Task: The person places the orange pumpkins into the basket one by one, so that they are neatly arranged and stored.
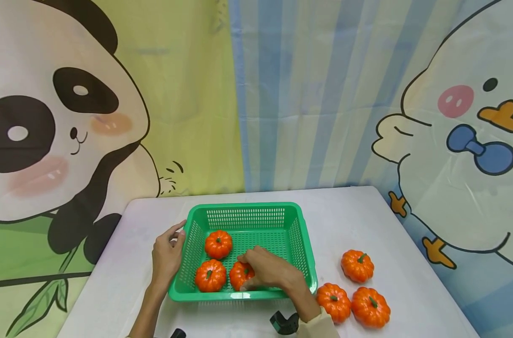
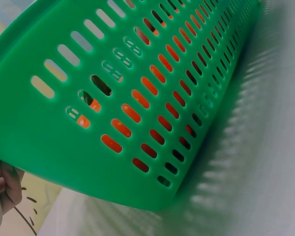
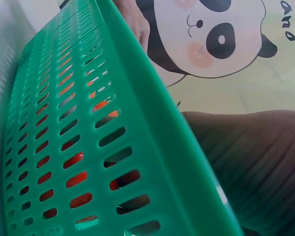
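Note:
A green plastic basket (image 1: 262,295) with slotted walls stands on the white table. My left hand (image 1: 167,258) holds its left rim at the upper part of that side; in the left wrist view the curled fingers (image 2: 9,187) show at the rim. Inside the basket, my right hand (image 1: 268,268) reaches over the front rim and grips a small orange pumpkin (image 1: 238,276), partly covered by the fingers. Two more orange pumpkins, one in front (image 1: 210,276) and one behind (image 1: 218,244), sit in the basket's left half.
Right of the basket lie three more pumpkins: one farther back (image 1: 357,266), one close to the basket's corner (image 1: 333,303) and one beside it (image 1: 370,307). A cartoon-printed curtain (image 1: 299,94) hangs behind the table (image 1: 341,216). Black wrist devices (image 1: 284,323) show near the front.

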Demonstrator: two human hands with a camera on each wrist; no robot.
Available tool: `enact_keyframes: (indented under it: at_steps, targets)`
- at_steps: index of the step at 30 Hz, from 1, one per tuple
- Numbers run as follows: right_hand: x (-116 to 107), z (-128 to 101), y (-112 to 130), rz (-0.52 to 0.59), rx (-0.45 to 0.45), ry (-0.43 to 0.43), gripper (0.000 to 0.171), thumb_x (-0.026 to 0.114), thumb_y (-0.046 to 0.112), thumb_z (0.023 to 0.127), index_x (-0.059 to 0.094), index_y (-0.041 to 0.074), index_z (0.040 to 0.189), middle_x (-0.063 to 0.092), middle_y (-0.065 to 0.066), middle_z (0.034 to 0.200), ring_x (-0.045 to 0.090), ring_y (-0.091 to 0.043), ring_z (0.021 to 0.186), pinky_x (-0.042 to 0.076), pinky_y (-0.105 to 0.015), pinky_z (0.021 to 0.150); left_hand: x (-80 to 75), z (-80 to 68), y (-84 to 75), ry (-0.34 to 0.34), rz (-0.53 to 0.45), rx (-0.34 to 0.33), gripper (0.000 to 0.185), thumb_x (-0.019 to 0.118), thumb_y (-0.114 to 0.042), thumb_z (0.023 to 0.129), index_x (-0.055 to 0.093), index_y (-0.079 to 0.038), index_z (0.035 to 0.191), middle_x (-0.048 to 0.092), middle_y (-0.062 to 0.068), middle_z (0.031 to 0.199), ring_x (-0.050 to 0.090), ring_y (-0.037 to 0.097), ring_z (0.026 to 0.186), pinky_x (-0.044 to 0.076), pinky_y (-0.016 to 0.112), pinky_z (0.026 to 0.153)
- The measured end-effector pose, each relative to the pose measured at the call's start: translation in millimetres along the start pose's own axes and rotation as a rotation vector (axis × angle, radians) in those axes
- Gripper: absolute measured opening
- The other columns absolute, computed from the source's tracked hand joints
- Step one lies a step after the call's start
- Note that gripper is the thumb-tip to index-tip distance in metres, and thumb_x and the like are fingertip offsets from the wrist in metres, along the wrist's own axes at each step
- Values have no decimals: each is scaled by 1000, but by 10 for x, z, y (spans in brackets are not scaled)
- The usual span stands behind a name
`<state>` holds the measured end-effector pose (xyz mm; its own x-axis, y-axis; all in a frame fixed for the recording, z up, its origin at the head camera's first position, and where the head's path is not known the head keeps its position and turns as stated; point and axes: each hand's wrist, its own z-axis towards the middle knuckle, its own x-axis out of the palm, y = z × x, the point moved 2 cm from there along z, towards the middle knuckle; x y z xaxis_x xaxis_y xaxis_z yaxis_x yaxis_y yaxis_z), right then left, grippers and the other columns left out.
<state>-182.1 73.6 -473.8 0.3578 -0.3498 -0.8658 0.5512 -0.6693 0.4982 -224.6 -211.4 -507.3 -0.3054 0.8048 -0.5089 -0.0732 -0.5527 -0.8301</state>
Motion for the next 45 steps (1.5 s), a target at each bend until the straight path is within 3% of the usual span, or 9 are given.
enact_keyframes:
  at_steps: [8, 14, 19, 22, 24, 26, 45]
  targets:
    - [3, 14, 4, 55, 1, 3, 30, 98, 27, 81, 74, 12, 91, 37, 11, 66, 33, -2, 58, 28, -18, 55, -7, 4, -6, 2, 2, 2, 37, 60, -19, 113, 69, -13, 148, 79, 24, 108, 63, 5, 55, 45, 28, 51]
    - [-3, 6, -5, 47, 13, -11, 31, 99, 28, 81, 75, 14, 94, 36, 12, 67, 33, -3, 60, 28, -20, 56, -11, 2, -12, 12, -12, -3, 38, 60, -19, 113, 69, -12, 149, 79, 24, 109, 64, 5, 55, 46, 28, 50]
    - [-37, -28, -10, 57, 19, -22, 33, 98, 29, 81, 78, 14, 102, 50, 7, 71, 40, -5, 67, 35, -21, 61, -6, 6, -11, 5, -15, -7, 38, 59, -16, 112, 69, -12, 148, 79, 24, 105, 66, 7, 56, 46, 28, 49]
    - [-98, -100, 4, 60, 51, -39, 51, 97, 28, 82, 78, 9, 126, 77, 2, 101, 64, -9, 90, 55, -25, 81, 0, 7, 0, 2, -9, -15, 38, 59, -15, 112, 70, -13, 148, 79, 24, 105, 66, 8, 56, 47, 29, 49]
    - [-162, -170, 18, 63, 83, -54, 66, 96, 28, 84, 72, 8, 142, 79, -3, 130, 70, -18, 116, 58, -34, 102, 2, 9, 4, 1, -4, -17, 38, 59, -15, 112, 70, -13, 148, 79, 24, 105, 66, 8, 56, 46, 29, 49]
    - [-232, -245, 28, 64, 115, -73, 76, 95, 26, 85, 65, 9, 152, 70, -5, 150, 64, -26, 137, 53, -43, 116, 2, 15, 3, 0, -4, -15, 38, 59, -15, 112, 70, -13, 148, 79, 24, 105, 65, 9, 55, 46, 29, 49]
    - [-532, -595, -60, 100, 162, -203, 78, 94, 26, 86, 62, 6, 154, 67, -10, 153, 65, -30, 142, 53, -48, 115, 2, 14, 28, -6, -14, -22, 38, 59, -15, 111, 71, -14, 146, 79, 23, 106, 66, 9, 58, 48, 28, 51]
